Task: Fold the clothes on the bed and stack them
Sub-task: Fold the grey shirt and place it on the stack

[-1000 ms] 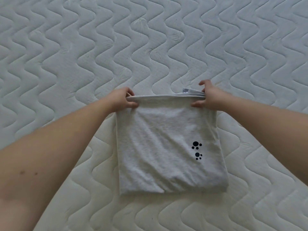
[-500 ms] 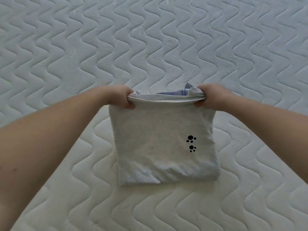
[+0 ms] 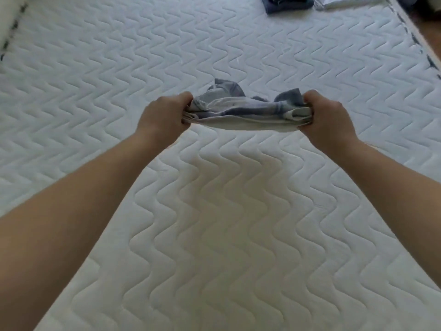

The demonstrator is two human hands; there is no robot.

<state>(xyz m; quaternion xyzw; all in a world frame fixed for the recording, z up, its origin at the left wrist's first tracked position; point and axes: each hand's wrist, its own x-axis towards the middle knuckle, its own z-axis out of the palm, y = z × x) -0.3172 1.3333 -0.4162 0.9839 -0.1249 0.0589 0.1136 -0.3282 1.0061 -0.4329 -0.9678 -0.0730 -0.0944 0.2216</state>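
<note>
The folded grey garment [image 3: 248, 117] hung in the air between my two hands, clear of the bed [image 3: 226, 235], sagging a little in the middle and showing its layered edges, with bluish-grey patches on top; I could not tell from this angle how neat the fold inside was. My left hand [image 3: 164, 115] had its fingers [image 3: 186, 97] curled over one end of the bundle, and my right hand [image 3: 327, 115] gripped the other end the same way, so both were clenched on the cloth rather than resting on it. I judged that the folding of this piece was done and that I was in the carrying step, taking it toward the stack. At the far edge of the bed, to the right, lay a dark blue folded pile [image 3: 288, 3] and just beside it something pale and shiny [image 3: 346, 2], both cut off by the top of the view; the dark pile looked to me like the likely place to set this one. The next move, as I saw it, called for keeping both ends level so the layers would not slide apart, reaching well forward and to the right, then lowering the bundle flat and square before loosening either grip.
</note>
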